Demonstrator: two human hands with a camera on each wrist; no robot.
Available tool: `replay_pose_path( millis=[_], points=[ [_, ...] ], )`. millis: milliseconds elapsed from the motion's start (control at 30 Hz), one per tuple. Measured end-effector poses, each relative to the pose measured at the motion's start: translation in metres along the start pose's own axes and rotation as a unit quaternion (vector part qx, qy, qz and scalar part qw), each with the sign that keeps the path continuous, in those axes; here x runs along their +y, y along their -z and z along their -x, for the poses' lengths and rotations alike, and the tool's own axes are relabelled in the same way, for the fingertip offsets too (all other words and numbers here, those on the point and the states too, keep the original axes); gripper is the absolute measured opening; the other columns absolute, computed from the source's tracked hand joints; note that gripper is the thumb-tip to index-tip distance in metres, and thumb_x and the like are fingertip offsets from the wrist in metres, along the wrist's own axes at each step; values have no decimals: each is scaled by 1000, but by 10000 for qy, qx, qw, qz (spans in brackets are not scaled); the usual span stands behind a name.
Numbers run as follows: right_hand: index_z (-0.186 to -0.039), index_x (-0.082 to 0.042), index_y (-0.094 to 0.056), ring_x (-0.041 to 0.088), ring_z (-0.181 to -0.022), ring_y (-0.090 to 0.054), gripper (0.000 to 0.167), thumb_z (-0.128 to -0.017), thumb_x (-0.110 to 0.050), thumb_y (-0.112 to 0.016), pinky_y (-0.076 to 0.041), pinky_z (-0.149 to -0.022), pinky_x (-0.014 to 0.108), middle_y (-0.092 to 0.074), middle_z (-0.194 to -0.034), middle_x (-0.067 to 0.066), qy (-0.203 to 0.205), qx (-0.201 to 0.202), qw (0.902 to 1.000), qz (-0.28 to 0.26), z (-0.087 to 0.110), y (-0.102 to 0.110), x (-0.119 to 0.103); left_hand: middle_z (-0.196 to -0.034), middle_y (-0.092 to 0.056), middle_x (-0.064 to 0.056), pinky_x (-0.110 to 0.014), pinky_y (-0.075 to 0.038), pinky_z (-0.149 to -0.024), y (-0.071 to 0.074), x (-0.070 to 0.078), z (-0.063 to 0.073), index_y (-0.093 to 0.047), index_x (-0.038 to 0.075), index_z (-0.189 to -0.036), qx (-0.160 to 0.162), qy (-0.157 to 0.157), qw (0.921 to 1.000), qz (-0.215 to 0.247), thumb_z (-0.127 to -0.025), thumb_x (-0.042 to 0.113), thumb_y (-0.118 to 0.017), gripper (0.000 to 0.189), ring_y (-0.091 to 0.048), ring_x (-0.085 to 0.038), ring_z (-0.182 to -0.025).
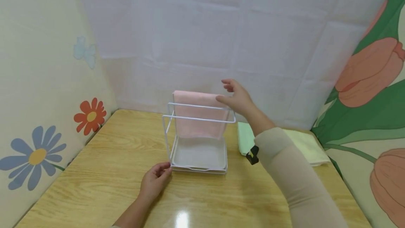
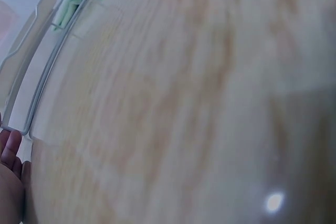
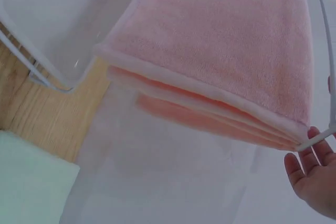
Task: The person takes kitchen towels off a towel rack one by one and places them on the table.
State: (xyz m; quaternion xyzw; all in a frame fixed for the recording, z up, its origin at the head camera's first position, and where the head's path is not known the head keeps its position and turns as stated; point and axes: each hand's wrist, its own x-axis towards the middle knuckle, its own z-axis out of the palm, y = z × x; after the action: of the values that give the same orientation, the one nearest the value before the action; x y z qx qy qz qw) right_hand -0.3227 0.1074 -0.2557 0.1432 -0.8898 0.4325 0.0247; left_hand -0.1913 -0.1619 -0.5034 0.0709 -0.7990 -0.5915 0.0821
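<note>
A white wire towel rack (image 1: 199, 119) with a white tray (image 1: 199, 154) in its base stands on the table. Over its rearmost bar hangs a folded pink towel (image 1: 200, 115); in the right wrist view the pink towel (image 3: 220, 45) shows several layers along its edge. My left hand (image 1: 155, 182) pinches the front left corner of the rack's base between thumb and fingers. At the right end of the bars is my right hand (image 1: 238, 97), thumb and fingers apart. Its fingertips (image 3: 310, 150) touch the bar's end beside the towel's corner.
A folded pale green towel (image 1: 245, 138) lies right of the rack, partly behind my right forearm. Farther right is a folded pale yellow towel (image 1: 305, 147). A white cloth (image 1: 196, 38) hangs behind the wooden table (image 1: 120, 150), with flower-patterned walls on both sides.
</note>
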Motion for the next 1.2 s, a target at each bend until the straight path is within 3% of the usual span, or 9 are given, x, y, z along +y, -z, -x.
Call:
replay_pose_path(
  millis=[300, 667, 933, 1200],
  points=[
    [-144, -18, -45, 27, -135, -44, 65, -87, -27, -74, -40, -111, 46, -50, -146, 10, 298, -218, 9992, 138, -10, -13, -13, -104, -71, -19, -16, -51, -67, -1, -1, 0, -66, -4, -115, 20, -34, 9999, 94, -92, 11, -68, 28, -59, 4, -75],
    [-138, -13, -51, 30, -129, -48, 58, -86, -23, -75, -41, -109, 45, -55, -139, 11, 310, -473, 9982, 209, -20, -19, -17, -100, -72, -18, -16, -51, -67, -4, -3, -1, -66, -5, -114, 29, -34, 9999, 123, -91, 11, -68, 28, -61, 4, -75],
    [-135, -12, -54, 28, -119, -54, 55, -86, -25, -76, -46, -103, 42, -60, -131, 11, 247, -727, 9957, 521, -24, -25, -22, -103, -72, -19, -15, -50, -67, -3, -4, -1, -66, -5, -113, 73, -112, 9999, 51, -91, 11, -69, 27, -60, 5, -75],
    [-122, -17, -63, 24, -110, -57, 42, -86, -35, -75, -46, -100, 42, -64, -119, 6, 105, -739, 9898, 1212, -26, -29, -23, -107, -71, -20, -15, -51, -67, -2, -2, -1, -66, -6, -113, 35, -150, 9999, 53, -91, 10, -68, 27, -60, 6, -76]
  ],
)
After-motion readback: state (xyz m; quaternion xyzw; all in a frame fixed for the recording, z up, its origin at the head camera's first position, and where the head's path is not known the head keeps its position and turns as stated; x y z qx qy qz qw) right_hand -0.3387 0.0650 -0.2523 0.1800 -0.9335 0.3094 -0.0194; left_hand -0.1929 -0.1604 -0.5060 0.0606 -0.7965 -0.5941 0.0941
